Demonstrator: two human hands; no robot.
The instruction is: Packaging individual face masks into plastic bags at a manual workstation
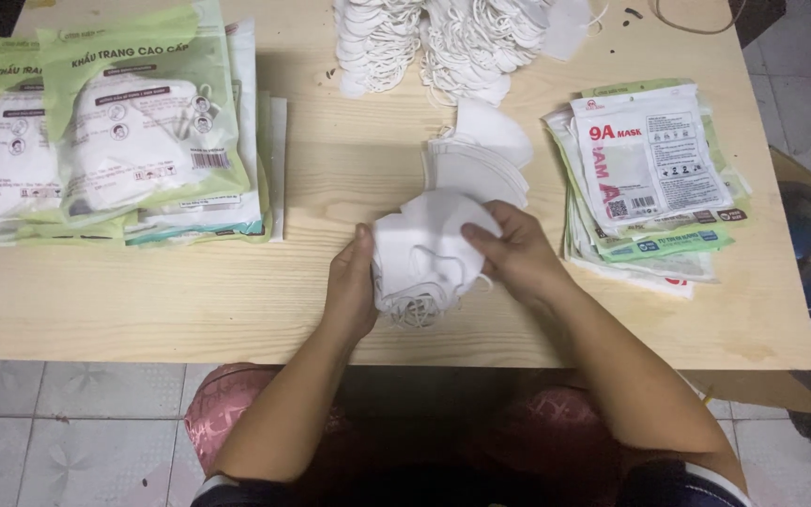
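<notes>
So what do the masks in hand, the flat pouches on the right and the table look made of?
Masks: soft matte white nonwoven-looking fabric, creased, elastic loops. Pouches: thin glossy plastic film, printed, glare on top. Table: pale wood grain, possibly laminate.

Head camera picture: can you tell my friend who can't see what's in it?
Two bare hands, left hand and right hand, hold a small stack of white face masks over a pale wooden table. Filled mask packets lie at left, empty flat packets at right, loose masks at the back.
</notes>
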